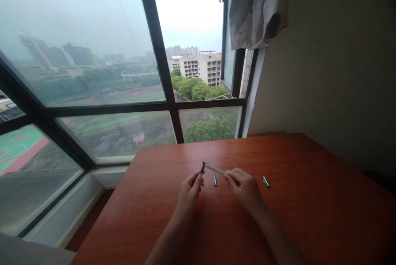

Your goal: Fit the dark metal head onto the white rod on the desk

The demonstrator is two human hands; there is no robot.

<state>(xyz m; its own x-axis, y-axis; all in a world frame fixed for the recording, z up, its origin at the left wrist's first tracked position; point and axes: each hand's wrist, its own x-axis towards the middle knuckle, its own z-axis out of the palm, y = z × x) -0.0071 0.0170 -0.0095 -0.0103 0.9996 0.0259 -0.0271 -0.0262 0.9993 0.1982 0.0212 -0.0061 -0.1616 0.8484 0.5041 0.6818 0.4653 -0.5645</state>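
Observation:
My left hand (192, 185) is closed around a slim dark pen-like piece (202, 169), which points up and away from me. Between the thumb and fingers of my right hand (243, 184) is a slim whitish stick (215, 169), slanting up to the left. Its far end meets, or nearly meets, the tip of the dark piece; contact is too small to tell. On the table between my hands lies a short shiny dark-and-teal piece like a pen cap (215, 181). A similar dark-and-teal piece (266, 181) lies right of my right hand.
The reddish-brown wooden table (309, 211) stretches under both arms. Beyond its far edge are dark-framed windows (173, 104), one pane open. A grey patterned cloth (260, 9) hangs at the upper right beside a plain wall (321, 71).

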